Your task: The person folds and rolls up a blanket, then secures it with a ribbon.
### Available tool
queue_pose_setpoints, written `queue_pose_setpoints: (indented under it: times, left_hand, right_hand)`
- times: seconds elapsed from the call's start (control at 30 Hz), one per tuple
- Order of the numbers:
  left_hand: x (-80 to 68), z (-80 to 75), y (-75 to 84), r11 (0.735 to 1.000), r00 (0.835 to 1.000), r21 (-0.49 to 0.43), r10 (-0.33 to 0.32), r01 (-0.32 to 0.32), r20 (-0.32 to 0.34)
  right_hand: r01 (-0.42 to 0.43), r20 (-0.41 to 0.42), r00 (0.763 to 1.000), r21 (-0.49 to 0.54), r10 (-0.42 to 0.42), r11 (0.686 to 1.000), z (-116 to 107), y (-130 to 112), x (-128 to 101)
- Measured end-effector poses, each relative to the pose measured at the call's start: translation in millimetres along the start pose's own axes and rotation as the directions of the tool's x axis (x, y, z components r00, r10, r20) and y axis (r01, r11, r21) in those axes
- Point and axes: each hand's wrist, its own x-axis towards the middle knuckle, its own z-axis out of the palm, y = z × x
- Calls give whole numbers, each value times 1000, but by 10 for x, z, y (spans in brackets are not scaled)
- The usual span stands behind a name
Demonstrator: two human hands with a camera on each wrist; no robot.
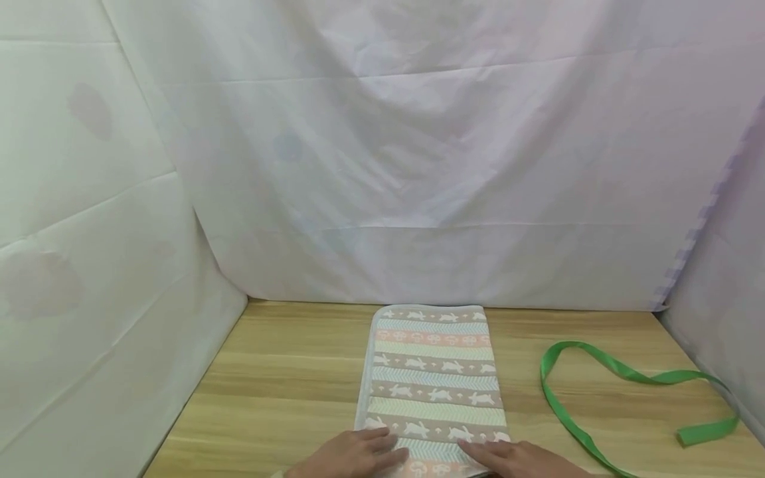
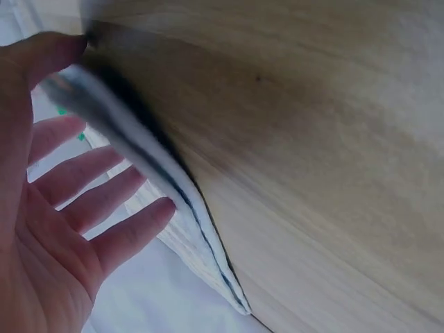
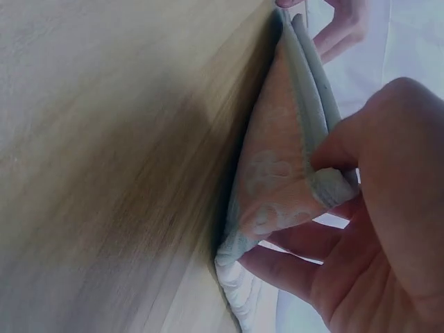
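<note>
A folded blanket (image 1: 439,375) with rabbit bands and a pale bound edge lies lengthwise on the table, its near end toward me. My left hand (image 1: 352,455) is at its near left corner, fingers over the top. In the left wrist view the layered near edge (image 2: 198,208) passes between thumb and fingers. My right hand (image 1: 528,459) is at the near right corner. There, in the right wrist view, thumb and fingers pinch the bound edge, raising the corner and baring a peach layer (image 3: 274,163).
A green ribbon (image 1: 705,433) lies in a loose curve on the wooden table (image 1: 281,378), right of the blanket. White cloth (image 1: 418,166) hangs along the back and both sides of the table.
</note>
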Motion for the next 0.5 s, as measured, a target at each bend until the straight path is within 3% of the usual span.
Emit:
queue_pose_setpoints:
  times: [0.2, 0.33, 0.5]
  left_hand:
    - [18, 13, 46, 995, 999, 99, 3, -8, 45]
    - [-11, 1, 25, 999, 995, 36, -12, 9, 95]
    - [-40, -7, 39, 998, 994, -9, -53, 54, 97]
  right_hand:
    - [-63, 29, 998, 142, 60, 988, -27, -22, -21]
    - [-56, 10, 998, 184, 55, 981, -20, -25, -33]
    - [20, -46, 999, 30, -18, 999, 85, 34, -57]
